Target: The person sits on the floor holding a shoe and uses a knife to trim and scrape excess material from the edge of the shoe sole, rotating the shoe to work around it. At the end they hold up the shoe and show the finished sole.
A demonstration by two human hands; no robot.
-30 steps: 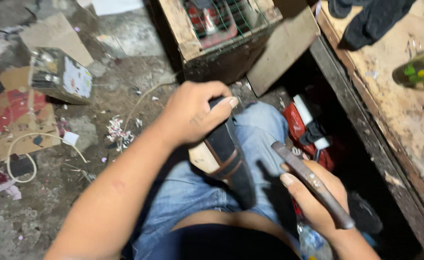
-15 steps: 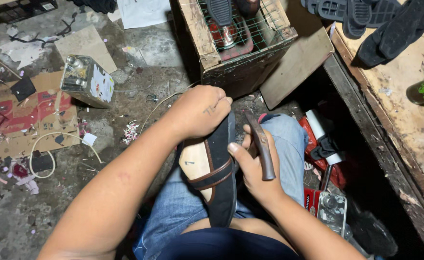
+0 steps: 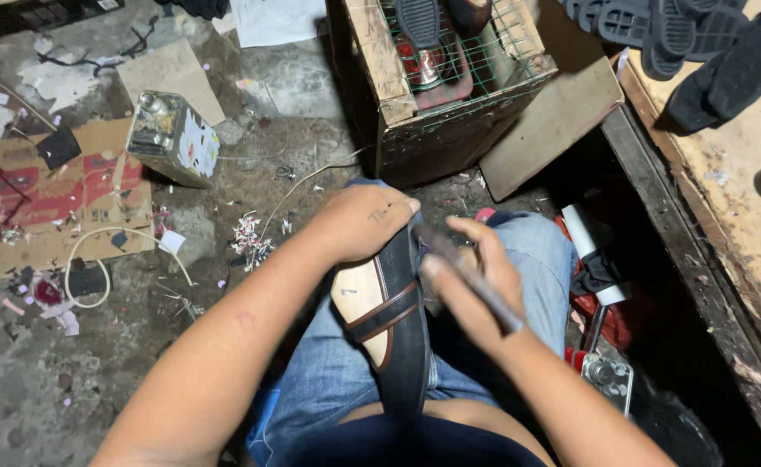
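Note:
A black shoe sole with a tan insole and brown strap stands on edge across my lap, on blue jeans. My left hand clamps over its far end. My right hand grips a slim grey metal tool, blurred with motion, laid against the sole's right edge.
A wooden crate with wire mesh top holding shoes stands ahead. A metal tin, flattened cardboard, a white cord and scraps litter the concrete floor at left. A wooden bench with dark soles runs along the right.
My right hand brought the tool in from the right side onto the sole's edge and keeps moving along it. The left hand stays on the sole's far end.

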